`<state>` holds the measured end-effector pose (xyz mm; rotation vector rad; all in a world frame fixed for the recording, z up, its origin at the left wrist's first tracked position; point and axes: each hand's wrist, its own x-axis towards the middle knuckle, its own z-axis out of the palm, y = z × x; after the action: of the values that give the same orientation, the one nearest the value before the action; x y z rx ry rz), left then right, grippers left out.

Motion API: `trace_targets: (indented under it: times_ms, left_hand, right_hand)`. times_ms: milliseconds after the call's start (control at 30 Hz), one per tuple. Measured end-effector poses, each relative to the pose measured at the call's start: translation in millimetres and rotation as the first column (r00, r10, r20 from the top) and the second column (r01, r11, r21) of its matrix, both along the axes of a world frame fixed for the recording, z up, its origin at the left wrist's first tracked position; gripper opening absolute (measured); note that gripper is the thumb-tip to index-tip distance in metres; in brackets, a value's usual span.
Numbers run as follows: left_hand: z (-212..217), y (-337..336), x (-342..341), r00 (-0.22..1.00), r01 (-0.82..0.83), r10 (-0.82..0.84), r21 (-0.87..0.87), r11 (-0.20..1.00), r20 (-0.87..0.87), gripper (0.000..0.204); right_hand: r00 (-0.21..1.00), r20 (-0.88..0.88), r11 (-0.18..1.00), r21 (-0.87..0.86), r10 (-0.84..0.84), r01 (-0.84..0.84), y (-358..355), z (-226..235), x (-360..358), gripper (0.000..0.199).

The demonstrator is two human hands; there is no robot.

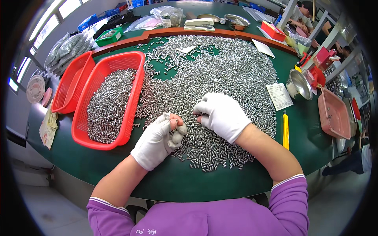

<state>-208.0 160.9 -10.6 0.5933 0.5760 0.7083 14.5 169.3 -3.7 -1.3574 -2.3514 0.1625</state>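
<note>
A broad heap of small silvery metal parts (pixel 236 74), bullet-shaped with ringed sides, spreads over the green table. My left hand (pixel 159 137), in a white glove with bare thumb and index tips, is curled closed at the heap's near left edge. Whatever lies between those fingers is hidden. Over the middle of the heap, my right hand (pixel 222 116) bends its gloved fingers down among the parts, tips drawn together. I cannot make out what they pinch. Left of my left hand stands a red perforated basket (pixel 136 100), partly filled with the same parts.
Another red basket (pixel 69 88) leans beside the filled one. A yellow cutter knife (pixel 286 131), a printed slip (pixel 279 96) and a steel bowl (pixel 300 83) lie to the right. A wooden ledge (pixel 165 30) borders the far side; a stapler (pixel 199 24) sits behind it. Other people work at far right.
</note>
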Motion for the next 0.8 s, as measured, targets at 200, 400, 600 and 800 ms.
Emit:
trace_targets:
  times_ms: [200,400,600,800]
  left_hand:
    - [-1,1,0,1.000,0.001,-0.001,-0.008,1.000,-0.002,0.018]
    - [0,-1,-2,0.992,0.106,-0.104,-0.024,0.994,0.067,0.028]
    - [1,-3,-1,0.995,0.076,-0.075,-0.009,0.997,0.064,0.025]
    - [6,-5,3,0.999,0.030,-0.030,0.001,1.000,-0.026,0.020]
  right_hand:
    - [0.999,0.033,1.000,0.001,-0.026,0.026,1,-1,-3,0.011]
    - [0.884,-0.465,0.985,-0.120,0.052,-0.122,-4,15,-10,0.009]
    - [0.644,-0.742,0.829,-0.471,-0.188,-0.300,-15,22,-24,0.011]
    - [0.574,-0.786,0.768,-0.509,-0.231,-0.388,-15,15,-23,0.014]
